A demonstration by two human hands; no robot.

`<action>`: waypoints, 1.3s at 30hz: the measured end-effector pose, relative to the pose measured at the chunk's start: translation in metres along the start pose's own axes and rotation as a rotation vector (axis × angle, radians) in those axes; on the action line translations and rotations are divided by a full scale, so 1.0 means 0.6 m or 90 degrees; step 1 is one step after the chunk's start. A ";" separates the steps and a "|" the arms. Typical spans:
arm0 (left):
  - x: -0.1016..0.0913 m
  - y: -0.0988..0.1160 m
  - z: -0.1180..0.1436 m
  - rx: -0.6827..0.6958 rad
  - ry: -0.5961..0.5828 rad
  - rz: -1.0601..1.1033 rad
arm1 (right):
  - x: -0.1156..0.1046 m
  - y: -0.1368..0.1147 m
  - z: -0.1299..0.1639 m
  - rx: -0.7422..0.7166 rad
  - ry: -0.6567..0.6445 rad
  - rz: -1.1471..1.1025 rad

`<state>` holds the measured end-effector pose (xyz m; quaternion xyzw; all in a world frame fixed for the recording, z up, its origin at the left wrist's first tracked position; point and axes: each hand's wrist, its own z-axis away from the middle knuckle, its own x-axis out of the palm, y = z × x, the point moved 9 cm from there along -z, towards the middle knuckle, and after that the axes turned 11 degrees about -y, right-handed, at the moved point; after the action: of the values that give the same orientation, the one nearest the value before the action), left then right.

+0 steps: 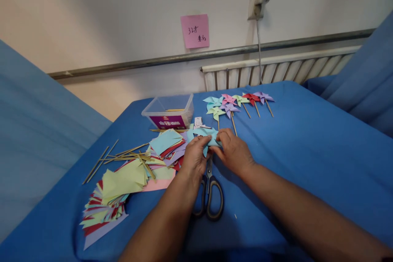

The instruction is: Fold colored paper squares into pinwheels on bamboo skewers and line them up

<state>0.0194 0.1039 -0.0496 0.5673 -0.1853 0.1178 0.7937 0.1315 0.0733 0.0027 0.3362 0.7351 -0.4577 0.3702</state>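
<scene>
Both hands meet over the middle of the blue-covered table (307, 151). My left hand (194, 156) and my right hand (233, 151) pinch a light blue piece of paper (205, 134) between them, folding it just above the cloth. Grey-handled scissors (210, 192) lie shut on the cloth directly under my wrists, blades pointing away from me.
Stacks of coloured paper squares (123, 184) and several thin wooden sticks (125, 156) lie to the left. A clear plastic box (168, 111) stands behind them. Several finished paper pinwheels (236, 102) lie in a row at the back. A radiator (276, 71) lines the wall.
</scene>
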 end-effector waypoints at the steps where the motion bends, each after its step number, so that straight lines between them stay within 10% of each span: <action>1: 0.001 0.000 0.001 0.001 -0.001 0.001 | 0.000 0.001 0.000 0.003 0.003 0.003; 39: 0.014 0.006 0.006 0.041 -0.013 0.005 | -0.006 0.030 0.008 0.013 0.071 -0.166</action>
<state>0.0249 0.1013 -0.0420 0.5931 -0.1916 0.1215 0.7725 0.1496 0.0746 -0.0032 0.2667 0.7871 -0.4901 0.2628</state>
